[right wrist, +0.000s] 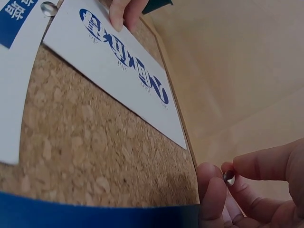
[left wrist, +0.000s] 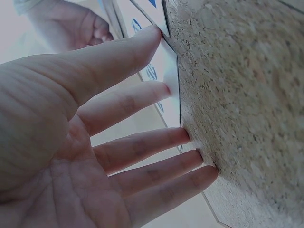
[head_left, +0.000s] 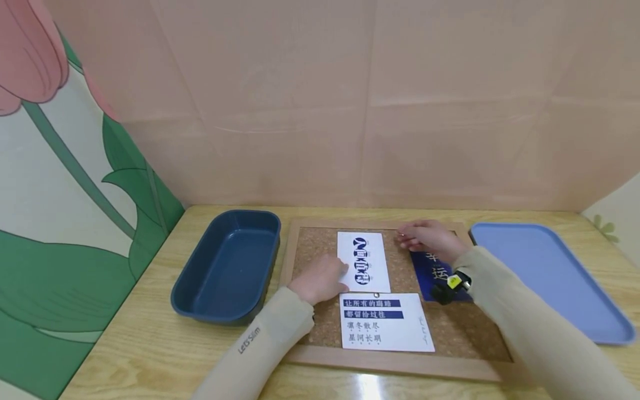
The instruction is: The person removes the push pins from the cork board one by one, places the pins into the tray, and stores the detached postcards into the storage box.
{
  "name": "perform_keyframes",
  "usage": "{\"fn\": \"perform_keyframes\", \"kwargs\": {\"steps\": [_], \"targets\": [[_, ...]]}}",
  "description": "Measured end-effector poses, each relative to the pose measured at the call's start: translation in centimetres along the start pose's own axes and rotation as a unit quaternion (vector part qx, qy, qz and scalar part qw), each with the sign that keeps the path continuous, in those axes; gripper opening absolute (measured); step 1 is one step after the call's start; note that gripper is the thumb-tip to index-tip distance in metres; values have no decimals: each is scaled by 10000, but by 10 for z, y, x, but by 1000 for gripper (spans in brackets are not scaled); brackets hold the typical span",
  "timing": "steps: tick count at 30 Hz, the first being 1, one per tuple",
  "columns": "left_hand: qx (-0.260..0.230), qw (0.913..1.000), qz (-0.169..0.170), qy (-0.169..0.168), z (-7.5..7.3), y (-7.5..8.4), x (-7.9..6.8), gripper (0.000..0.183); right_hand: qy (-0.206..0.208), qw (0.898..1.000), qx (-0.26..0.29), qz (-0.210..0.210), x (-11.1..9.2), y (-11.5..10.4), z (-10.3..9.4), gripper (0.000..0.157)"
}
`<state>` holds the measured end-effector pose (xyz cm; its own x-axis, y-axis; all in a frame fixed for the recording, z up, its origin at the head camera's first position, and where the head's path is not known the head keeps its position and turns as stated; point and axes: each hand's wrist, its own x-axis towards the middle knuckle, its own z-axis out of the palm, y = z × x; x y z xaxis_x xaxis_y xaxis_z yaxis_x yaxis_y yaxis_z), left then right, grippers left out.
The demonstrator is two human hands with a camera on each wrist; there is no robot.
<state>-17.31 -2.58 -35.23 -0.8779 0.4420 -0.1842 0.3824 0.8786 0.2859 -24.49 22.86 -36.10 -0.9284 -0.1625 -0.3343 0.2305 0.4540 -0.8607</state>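
Observation:
A wood-framed corkboard (head_left: 315, 244) lies on the table with three cards on it. My left hand (head_left: 322, 278) rests at the left edge of the upright white card (head_left: 377, 250), its thumb and index fingertip on the card and its other fingertips on the cork in the left wrist view. Above the board's far part, my right hand (head_left: 432, 239) pinches a silver thumbtack (right wrist: 229, 178) between thumb and fingers. Another tack (right wrist: 49, 8) sits where the upright card meets the lower white card (head_left: 390, 333). A dark blue card (head_left: 425, 278) lies partly hidden under the right wrist.
To the left of the board stands a deep dark blue bin (head_left: 225, 266). A light blue tray (head_left: 545, 278) lies on the right, partly behind the right sleeve. A pinkish cloth (head_left: 370, 111) hangs behind the wooden table (head_left: 135, 344).

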Motion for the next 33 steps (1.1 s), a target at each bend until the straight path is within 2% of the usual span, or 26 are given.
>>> {"fn": "perform_keyframes", "kwargs": {"steps": [7,13,18,27,33], "targets": [[-6,10000,32,44,0,0,-1,43,-184,9998,-25,-104,-4,7,-12,50],[59,10000,51,31,1,-1,-1,44,-43,9998,-169,-46,-7,15,-23,53],[137,9999,94,11,1,-1,-1,44,12,10000,21,36,-11,20,-32,51],[-22,10000,26,30,0,-2,-2,45,86,9999,-130,9,-17,29,-47,52],[75,9999,48,45,1,-4,-3,45,55,9999,92,-38,-19,35,-57,49]]}}
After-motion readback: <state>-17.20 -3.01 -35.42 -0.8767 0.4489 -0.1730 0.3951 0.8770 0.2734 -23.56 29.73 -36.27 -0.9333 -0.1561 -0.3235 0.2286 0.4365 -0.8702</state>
